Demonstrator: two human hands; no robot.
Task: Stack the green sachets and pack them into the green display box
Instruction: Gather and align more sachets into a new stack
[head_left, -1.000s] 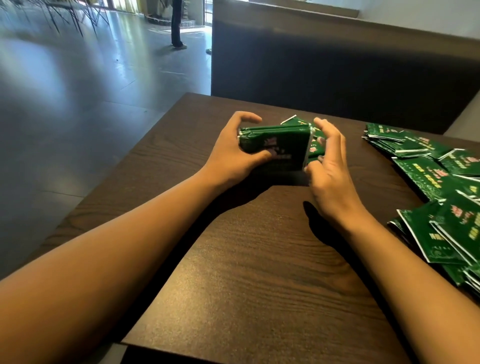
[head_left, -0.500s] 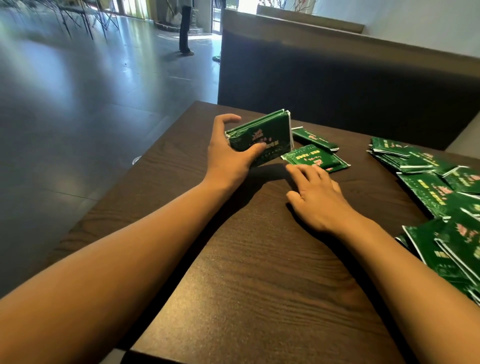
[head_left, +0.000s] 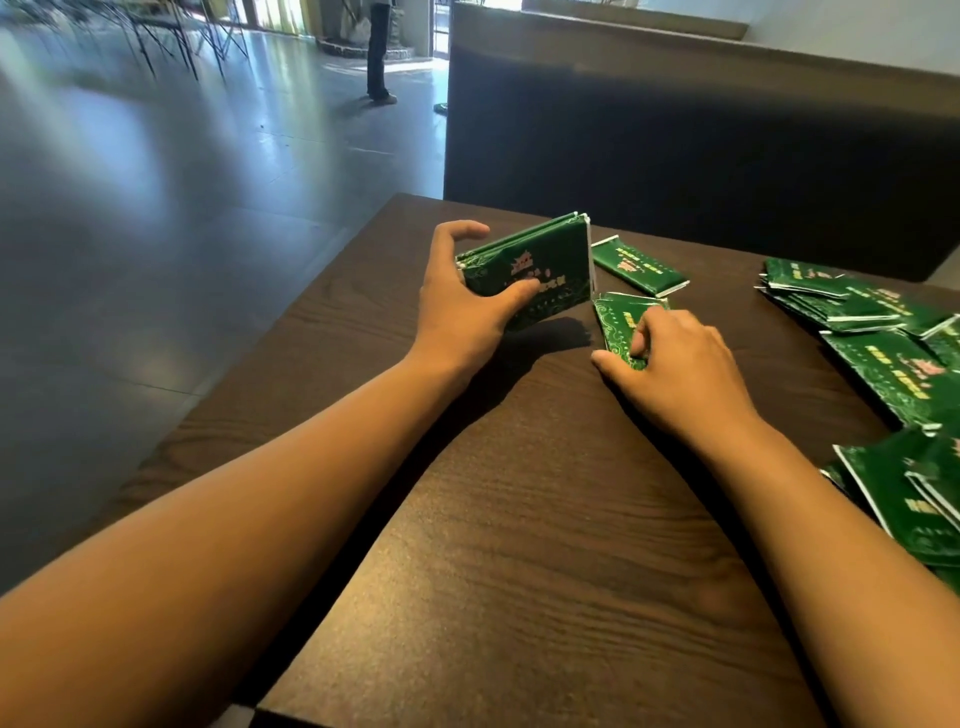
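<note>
A stack of green sachets is held on edge, tilted, above the dark wooden table by the left hand, thumb across its printed face. A single sachet is pinched at its near corner by the right hand just beside the stack. Another sachet lies flat behind it, and a loose pile is spread well apart at the right (partly out of view).

- A dark wood-grain bench is seen in the foreground.
- A dark seat back stands behind it.
- A glossy floor lies left.
- Legs of a person are seen far off.
</note>
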